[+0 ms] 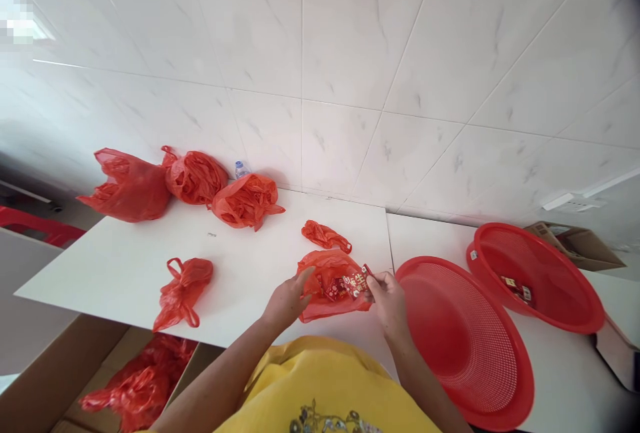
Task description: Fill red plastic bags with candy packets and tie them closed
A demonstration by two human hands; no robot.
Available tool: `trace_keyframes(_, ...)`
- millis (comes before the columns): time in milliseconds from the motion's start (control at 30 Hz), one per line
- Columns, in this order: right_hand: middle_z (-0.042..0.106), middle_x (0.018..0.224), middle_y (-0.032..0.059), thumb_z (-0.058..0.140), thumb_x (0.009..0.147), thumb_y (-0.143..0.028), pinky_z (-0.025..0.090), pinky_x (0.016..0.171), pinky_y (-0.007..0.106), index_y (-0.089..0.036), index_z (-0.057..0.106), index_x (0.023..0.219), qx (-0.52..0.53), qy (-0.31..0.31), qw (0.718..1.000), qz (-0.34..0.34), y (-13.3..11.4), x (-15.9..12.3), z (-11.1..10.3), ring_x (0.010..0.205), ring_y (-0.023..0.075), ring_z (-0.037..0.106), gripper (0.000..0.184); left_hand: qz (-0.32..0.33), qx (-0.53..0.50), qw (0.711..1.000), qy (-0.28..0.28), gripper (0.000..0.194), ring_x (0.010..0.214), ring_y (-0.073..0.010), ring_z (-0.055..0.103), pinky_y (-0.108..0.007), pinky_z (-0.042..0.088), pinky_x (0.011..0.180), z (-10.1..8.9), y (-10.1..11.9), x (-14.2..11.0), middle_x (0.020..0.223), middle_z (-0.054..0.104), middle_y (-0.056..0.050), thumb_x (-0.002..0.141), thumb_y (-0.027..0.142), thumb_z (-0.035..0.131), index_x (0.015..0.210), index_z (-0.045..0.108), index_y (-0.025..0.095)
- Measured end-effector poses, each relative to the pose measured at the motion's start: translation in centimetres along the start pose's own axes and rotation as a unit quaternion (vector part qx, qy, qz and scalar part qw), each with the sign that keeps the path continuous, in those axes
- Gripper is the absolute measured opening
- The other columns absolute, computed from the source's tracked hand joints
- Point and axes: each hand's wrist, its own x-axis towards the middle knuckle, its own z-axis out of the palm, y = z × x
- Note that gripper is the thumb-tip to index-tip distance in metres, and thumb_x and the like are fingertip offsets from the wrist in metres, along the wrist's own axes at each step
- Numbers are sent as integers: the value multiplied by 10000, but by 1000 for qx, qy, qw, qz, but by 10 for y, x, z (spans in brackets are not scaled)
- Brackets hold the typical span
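Note:
A red plastic bag [315,313] lies open-mouthed on the white table in front of me. Printed red snack packets [334,289] show inside its mouth. My right hand [391,301] pinches a red packet with pale lettering [356,283] over the bag's right side. At the bag's left edge is my left hand [287,301], its thumb and fingers apart and nothing visible between them; whether it touches the plastic I cannot tell. Just behind the bag lies a crumpled red bag [325,235].
Filled red bags [133,186] and a blue-capped bottle [240,168] stand along the wall. A tied red bag [185,289] sits front left, above a cardboard box [83,353] holding more. To the right are two red baskets [445,326], the farther containing a few packets, and a small carton [583,246].

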Motion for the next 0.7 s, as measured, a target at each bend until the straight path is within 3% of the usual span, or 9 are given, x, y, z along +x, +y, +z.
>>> trace_keyframes(100, 640, 674, -8, 605, 756, -467, 510, 587, 312, -230, 548, 759, -33, -18, 999, 17, 19, 8, 7, 610, 186, 632, 244, 19, 18, 998, -50, 599, 913, -227, 646, -289, 427, 730, 4, -1, -1, 1022, 688, -34, 792, 220, 569, 1372, 457, 318)
trace_keyframes(200, 643, 687, -1, 599, 731, -401, 506, 553, 311, -235, 517, 717, -68, -52, 995, 47, 43, 18, 21, 601, 189, 642, 185, -5, 27, 999, -45, 273, 856, -224, 647, -280, 395, 669, 8, -4, 0, 923, 697, -43, 791, 183, 537, 1040, 632, 243)
trace_keyframes(267, 643, 695, 9, 594, 719, -351, 500, 526, 312, -235, 495, 693, -85, -77, 991, 62, 56, 25, 32, 586, 191, 646, 155, -21, 29, 999, -29, 145, 789, -212, 635, -278, 362, 627, 7, -6, 1, 828, 679, -38, 800, 171, 493, 880, 606, 216)
trace_keyframes(433, 673, 765, 42, 522, 782, -299, 502, 528, 304, -226, 533, 778, -115, -125, 983, 70, 68, 39, 59, 593, 183, 661, 74, -26, 10, 1000, 3, 71, 726, -169, 586, -265, 299, 588, -3, -8, 0, 784, 638, -3, 788, 172, 471, 797, 512, 229)
trace_keyframes(567, 693, 907, 62, 500, 808, -245, 493, 619, 287, -214, 584, 999, -188, -149, 970, 25, 72, 50, 66, 747, 185, 672, 211, -27, -26, 999, 12, 56, 695, -153, 548, -260, 280, 591, -6, -4, -3, 758, 609, 9, 773, 176, 476, 759, 473, 230)
trace_keyframes(700, 696, 889, 86, 541, 760, -157, 457, 723, 317, -167, 637, 889, -312, -181, 932, -22, 84, 51, 68, 839, 225, 646, 161, -31, -41, 999, 15, 75, 657, -141, 513, -259, 261, 585, -6, -2, -3, 727, 577, 17, 768, 174, 471, 728, 435, 227)
